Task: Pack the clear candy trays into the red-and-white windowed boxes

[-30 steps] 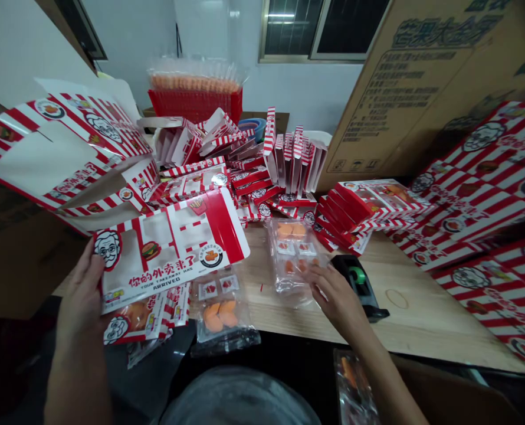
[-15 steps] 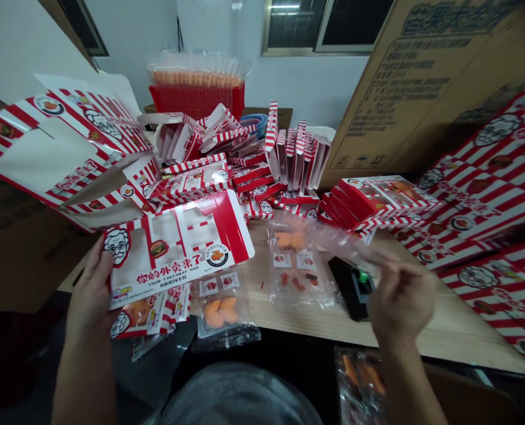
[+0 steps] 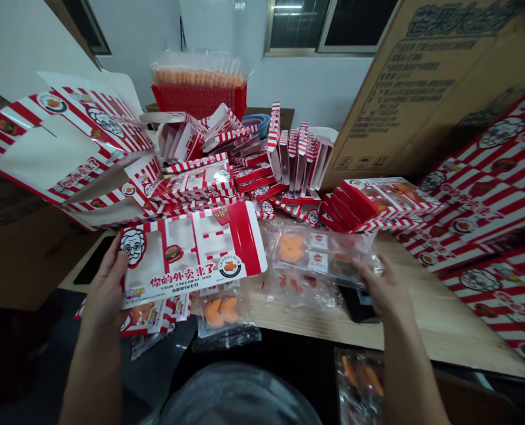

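Note:
My left hand (image 3: 105, 289) grips the left end of a red and white striped window box (image 3: 192, 251) and holds it level above the table's near edge. My right hand (image 3: 384, 289) is closed on the right end of a clear plastic tray pack (image 3: 320, 254) with orange and red toy food pieces, lifted just right of the box. Another clear pack (image 3: 304, 286) lies on the wooden table (image 3: 426, 319) beneath it. A bag with orange pieces (image 3: 222, 316) lies at the table's edge below the box.
Heaps of folded striped boxes (image 3: 245, 159) fill the table's back. Filled boxes (image 3: 368, 203) are stacked at the right. Large striped cartons (image 3: 496, 195) and a brown cardboard box (image 3: 430, 82) stand at the right, another striped carton (image 3: 63, 147) at the left. A red basket (image 3: 198, 97) sits behind.
My right hand picked a clear tray pack off the table, swung it up to the right, then brought it level beside the box. The box in my left hand shifted slightly right.

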`<state>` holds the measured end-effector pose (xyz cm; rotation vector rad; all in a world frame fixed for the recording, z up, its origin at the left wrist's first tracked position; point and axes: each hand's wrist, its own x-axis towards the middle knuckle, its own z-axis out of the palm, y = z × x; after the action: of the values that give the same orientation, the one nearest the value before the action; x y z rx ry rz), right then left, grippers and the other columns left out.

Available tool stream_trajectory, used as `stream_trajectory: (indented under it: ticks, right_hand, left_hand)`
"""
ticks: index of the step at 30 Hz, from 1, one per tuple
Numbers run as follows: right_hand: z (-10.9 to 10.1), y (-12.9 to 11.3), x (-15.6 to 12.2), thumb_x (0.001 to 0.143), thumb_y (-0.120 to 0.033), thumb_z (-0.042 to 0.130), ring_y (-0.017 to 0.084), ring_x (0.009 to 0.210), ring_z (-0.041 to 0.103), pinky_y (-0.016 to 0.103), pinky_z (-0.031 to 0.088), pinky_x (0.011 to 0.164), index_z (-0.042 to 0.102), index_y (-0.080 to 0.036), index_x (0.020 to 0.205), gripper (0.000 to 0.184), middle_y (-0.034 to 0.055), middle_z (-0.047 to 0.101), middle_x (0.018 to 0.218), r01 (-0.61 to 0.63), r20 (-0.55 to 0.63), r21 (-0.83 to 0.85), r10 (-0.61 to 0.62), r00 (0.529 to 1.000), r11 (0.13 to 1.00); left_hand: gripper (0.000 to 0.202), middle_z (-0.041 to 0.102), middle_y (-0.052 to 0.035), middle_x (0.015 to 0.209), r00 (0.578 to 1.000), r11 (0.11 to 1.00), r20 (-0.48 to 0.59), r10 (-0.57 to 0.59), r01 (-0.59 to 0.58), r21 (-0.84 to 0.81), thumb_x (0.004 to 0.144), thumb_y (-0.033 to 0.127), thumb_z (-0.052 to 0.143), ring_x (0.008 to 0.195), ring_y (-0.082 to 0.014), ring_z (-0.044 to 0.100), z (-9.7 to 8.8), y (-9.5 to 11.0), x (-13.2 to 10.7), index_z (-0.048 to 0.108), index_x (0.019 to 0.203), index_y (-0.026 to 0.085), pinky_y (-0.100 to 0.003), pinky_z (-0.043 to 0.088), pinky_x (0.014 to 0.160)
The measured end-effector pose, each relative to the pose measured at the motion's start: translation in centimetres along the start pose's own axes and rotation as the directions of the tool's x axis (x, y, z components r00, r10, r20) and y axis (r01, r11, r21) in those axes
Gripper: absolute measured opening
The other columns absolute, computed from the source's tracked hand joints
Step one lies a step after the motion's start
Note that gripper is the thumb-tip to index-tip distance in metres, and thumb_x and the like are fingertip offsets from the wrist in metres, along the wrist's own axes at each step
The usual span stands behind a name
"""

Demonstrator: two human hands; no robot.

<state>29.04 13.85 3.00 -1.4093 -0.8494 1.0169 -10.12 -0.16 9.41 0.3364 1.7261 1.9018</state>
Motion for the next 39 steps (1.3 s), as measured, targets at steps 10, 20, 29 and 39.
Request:
stream_trajectory:
  ticks: [10,20,29,39]
  right_hand:
    - [0.6,-1.0,-1.0,0.044,-0.02,0.077,0.008,0.045,0.056,0.016,0.044,0.038,0.056,-0.024,0.077,0.039,-0.0092,0.064,0.061,0.011,-0.051,0.329,0.006,0.999,0.944]
    - [-0.7,-4.0,-4.1,0.048,-0.024,0.082,0.013,0.044,0.058,0.022,0.049,0.043,0.068,-0.025,0.091,0.045,-0.0008,0.069,0.068,-0.13,0.244,0.298,0.056,0.968,0.945]
    - [-2.4,-6.2,-3.5,0.038,-0.023,0.08,0.02,0.05,0.061,0.027,0.046,0.043,0.072,-0.022,0.091,0.053,0.0059,0.069,0.065,-0.183,0.225,0.153,0.146,0.963,0.971]
    - [-0.1,-7.6,-3.9,0.042,-0.022,0.08,0.013,0.05,0.058,0.024,0.048,0.048,0.071,-0.019,0.093,0.052,0.0029,0.069,0.072,-0.054,0.194,0.261,0.002,0.981,0.964]
  left_hand:
    - [0.049,0.066,0.0007,0.12,0.99,0.997,0.131,0.06,-0.052,-0.059,0.083,0.023,0.06,0.099,-0.0158,0.066,0.0,-1.9,-0.1,0.05,0.129,0.035,-0.024,0.054,0.084]
    - [0.049,0.073,-0.0028,0.103,0.979,0.995,0.183,-0.093,0.1,-0.031,0.087,0.013,0.049,0.081,-0.0162,0.072,0.6,-1.7,-0.1,0.047,0.132,0.032,-0.029,0.058,0.076]
    - [0.049,0.07,-0.0012,0.112,0.985,0.997,0.154,-0.072,0.072,0.009,0.084,0.015,0.055,0.076,-0.0149,0.072,0.2,-1.3,-0.4,0.05,0.129,0.033,-0.024,0.059,0.067]
    - [0.059,0.071,-0.0038,0.108,0.961,0.993,0.252,-0.113,0.103,0.055,0.079,0.021,0.064,0.065,-0.0154,0.072,-0.4,-0.7,-0.5,0.044,0.133,0.034,-0.023,0.059,0.056]
